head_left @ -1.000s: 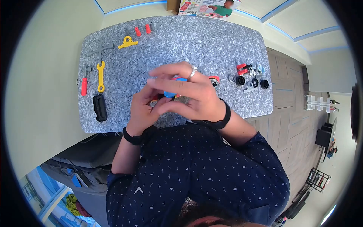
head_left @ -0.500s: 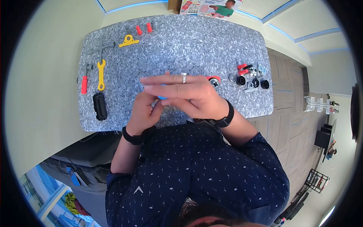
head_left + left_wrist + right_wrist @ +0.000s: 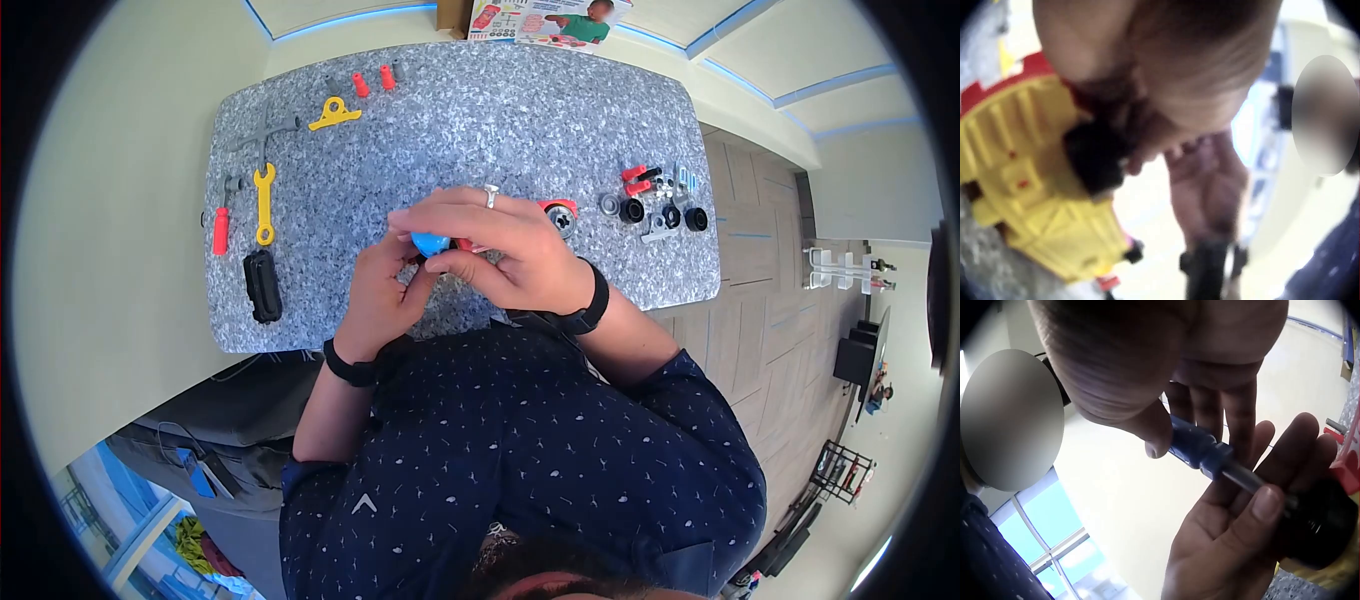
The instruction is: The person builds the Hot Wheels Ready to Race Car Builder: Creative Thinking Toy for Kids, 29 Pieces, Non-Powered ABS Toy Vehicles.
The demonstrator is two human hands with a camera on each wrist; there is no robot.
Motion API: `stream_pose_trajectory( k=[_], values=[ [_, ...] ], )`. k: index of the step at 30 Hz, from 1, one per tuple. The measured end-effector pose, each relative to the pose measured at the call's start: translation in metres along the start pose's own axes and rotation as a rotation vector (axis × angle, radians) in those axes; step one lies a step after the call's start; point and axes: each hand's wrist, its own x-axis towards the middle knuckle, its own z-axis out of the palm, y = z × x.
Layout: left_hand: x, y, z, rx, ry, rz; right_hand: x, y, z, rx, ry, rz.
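The two hands are close together, both on one tool; the right hand pinches the handle of a blue screwdriver between thumb and fingers, while the left hand has its thumb and fingers about the metal shaft; the shaft points toward four o'clock in the right wrist view, at a black round part; whether its tip touches is too blurred to tell; beside that part lies a yellow toy body with a red edge.

On the speckled table, taking the hands as the clock's centre, a red piece is at three o'clock, and black wheels lie farther out; a yellow wrench is between nine and ten; a black case is between eight and nine; two red cones are past eleven.
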Motion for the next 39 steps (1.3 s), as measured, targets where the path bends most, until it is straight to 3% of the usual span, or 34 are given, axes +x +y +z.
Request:
stream_pose_trajectory(
  k=[1,3,6,10,13,16,17,21,24,30,33,37,39],
  values=[
    [0.001,0.002,0.003,-0.03,0.027,-0.015,-0.002,-0.001,-0.002,-0.014,0.009,-0.013],
    [0.004,0.01,0.011,-0.09,0.081,-0.048,-0.013,-0.003,-0.008,0.126,0.216,-0.009],
    [0.011,0.021,0.005,-0.068,0.001,0.003,-0.029,-0.015,-0.04,0.299,0.538,0.061],
    [0.019,0.028,-0.007,0.19,-0.087,0.107,-0.06,-0.024,-0.104,0.255,0.934,0.155],
    [0.028,0.037,-0.015,0.348,-0.157,0.133,-0.11,-0.014,-0.15,0.011,0.986,0.247],
    [0.039,0.046,-0.014,0.514,-0.2,0.155,-0.149,-0.008,-0.171,-0.515,0.924,0.624],
    [0.042,0.049,-0.009,0.568,-0.215,0.159,-0.159,0.001,-0.175,-0.647,0.846,0.639],
    [0.052,0.058,0.028,0.726,-0.265,0.161,-0.173,0.007,-0.16,-0.803,0.571,0.889],
    [0.059,0.053,0.054,0.819,-0.283,0.22,-0.186,0.019,-0.155,-0.871,0.449,0.92],
    [0.075,0.037,0.098,1.023,-0.244,0.252,-0.197,0.039,-0.149,-1.0,0.402,0.922],
    [0.085,0.043,0.109,1.011,-0.325,0.202,-0.193,0.046,-0.141,-0.982,0.403,0.978],
    [0.094,0.038,0.121,1.025,-0.26,0.281,-0.191,0.053,-0.137,-0.939,0.416,1.067],
    [0.099,0.049,0.116,0.962,-0.254,0.28,-0.196,0.053,-0.14,-0.911,0.429,0.983]
  ],
)
